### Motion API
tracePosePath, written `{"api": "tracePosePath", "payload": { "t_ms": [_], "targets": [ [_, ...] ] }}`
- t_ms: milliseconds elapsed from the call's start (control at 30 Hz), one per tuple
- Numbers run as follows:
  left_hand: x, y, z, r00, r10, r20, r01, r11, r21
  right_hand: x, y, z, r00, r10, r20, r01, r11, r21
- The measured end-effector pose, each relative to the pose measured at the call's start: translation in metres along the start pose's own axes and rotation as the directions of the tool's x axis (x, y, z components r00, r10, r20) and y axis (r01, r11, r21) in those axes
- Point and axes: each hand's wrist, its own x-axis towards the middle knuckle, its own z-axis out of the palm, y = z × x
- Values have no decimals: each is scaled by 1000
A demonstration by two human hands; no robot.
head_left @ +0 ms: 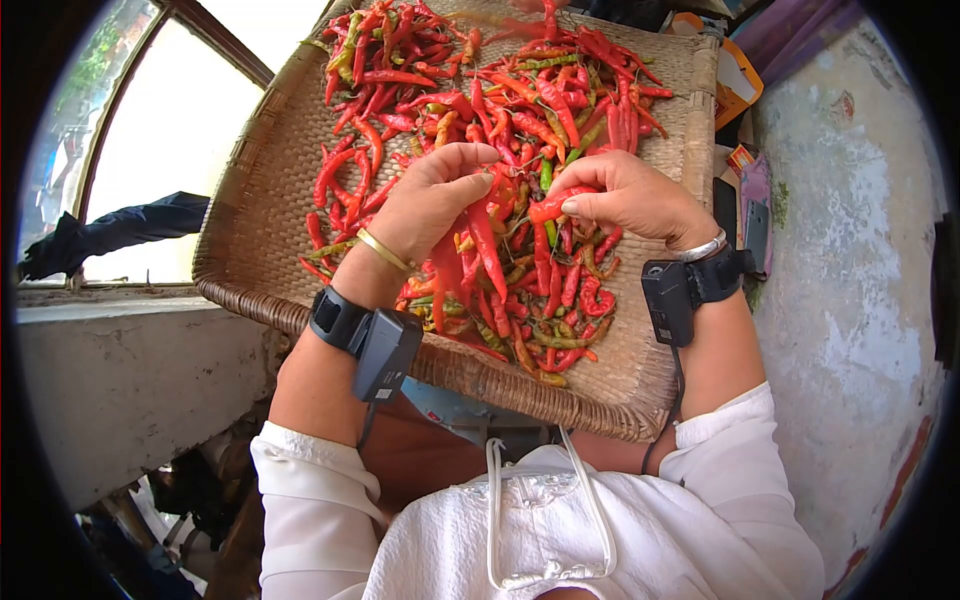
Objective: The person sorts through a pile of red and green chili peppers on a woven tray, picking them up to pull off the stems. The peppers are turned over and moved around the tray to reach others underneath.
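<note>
- Wall [850, 250]: right side, paint patchy.
- Tray [690, 100]: big, woven, rim nearest the person's lap.
- Pile of peppers [480, 110]: in tray, mostly red, some green and orange, under and beyond both hands.
- Left hand [435, 195]: over the pile, fingers half curled, thumb and forefinger tips close together. Long red pepper [487, 250] hangs just under thumb; cannot tell if the palm grips it, red blur beside it.
- Right hand [640, 195]: over the pile, just right of left hand, not touching it. Thumb and forefinger pinched together on a short red pepper [550, 207], other fingers curled.
- Black boxes [388, 355]: one strapped on each forearm, near wrist.
- Bangles: gold one [382, 250] on left wrist, silver one [703, 247] on right.
</note>
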Motion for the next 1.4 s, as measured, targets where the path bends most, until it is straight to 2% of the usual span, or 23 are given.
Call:
{"api": "tracePosePath", "payload": {
  "t_ms": [67, 167, 200, 267, 300, 400, 433, 500, 600, 700, 767, 800, 867, 900, 1000, 1067, 1100, 1133, 1167, 1200, 1300, 1333, 1400],
  "targets": [
    [0, -1, 0, 1000, -3, -4, 3, 998, 61, -2, 6, -7, 1000, -27, -3, 27, 999, 20],
    [-4, 6, 6, 992, -88, 89, 58, 955, 289, -1, 14, -14, 969, -134, -206, 153, 985, 80],
    [-2, 2, 6, 992, -88, 90, 58, 956, 289, -1, 14, -14, 969, -133, -207, 152, 985, 79],
    [2, -12, 5, 974, -92, 207, 5, 923, 386, 2, 14, -14, 937, -131, -325, 217, 945, 246],
    [3, -15, 5, 963, -76, 259, -39, 912, 409, 3, 14, -12, 940, -139, -310, 233, 929, 289],
    [4, -16, 8, 973, -62, 221, -70, 837, 543, 6, 11, 1, 943, -112, -313, 244, 873, 422],
    [3, -14, 9, 973, -63, 222, -70, 837, 543, 6, 9, 4, 951, -112, -289, 227, 886, 403],
    [1, -9, 10, 996, -35, 88, -7, 902, 433, 6, 11, 3, 957, -126, -261, 219, 905, 364],
    [7, -15, 4, 997, 1, 76, -39, 868, 496, 6, 14, 3, 964, -135, -228, 208, 919, 336],
    [4, -15, 7, 991, -5, 132, -61, 868, 493, 9, 16, 9, 934, -115, -339, 264, 860, 437],
    [4, -17, 8, 991, -5, 136, -68, 847, 527, 10, 15, 15, 938, 10, -345, 173, 852, 494],
    [4, -18, 8, 990, -2, 139, -76, 825, 560, 9, 15, 15, 938, 9, -347, 174, 852, 494],
    [5, -22, 6, 985, -12, 172, -83, 840, 537, 5, 14, 13, 998, 44, -47, -33, 973, 227],
    [5, -23, 5, 979, -23, 202, -86, 855, 512, 3, 11, 13, 998, 66, -6, -65, 988, 142],
    [2, -20, 7, 962, -67, 266, -122, 765, 633, 8, 7, 7, 997, 50, -66, -49, 999, 14],
    [0, -19, 9, 962, -77, 261, -113, 758, 643, 20, 13, 3, 991, -29, -133, 42, 994, 99],
    [-1, -18, 9, 966, -53, 254, -129, 750, 649, 24, 8, 6, 922, -188, -338, 321, 858, 401],
    [-1, -18, 9, 969, -29, 247, -145, 741, 655, 28, 5, 7, 789, -244, -564, 588, 566, 578],
    [-2, -17, 9, 969, -28, 247, -146, 741, 656, 30, 15, -2, 768, -289, -571, 622, 547, 560],
    [-3, -16, 9, 974, 9, 226, -155, 755, 637, 31, 16, -1, 768, -289, -571, 622, 547, 560],
    [-3, -16, 9, 984, 29, 173, -120, 833, 540, 29, 9, 7, 854, -131, -503, 321, 894, 312],
    [-3, -16, 8, 990, 9, 142, -74, 888, 454, 29, 9, 13, 854, -131, -503, 321, 894, 312],
    [-4, -10, 11, 989, 29, 142, -83, 918, 387, 31, 12, 23, 929, -235, -285, 278, 953, 121]
  ]
}}
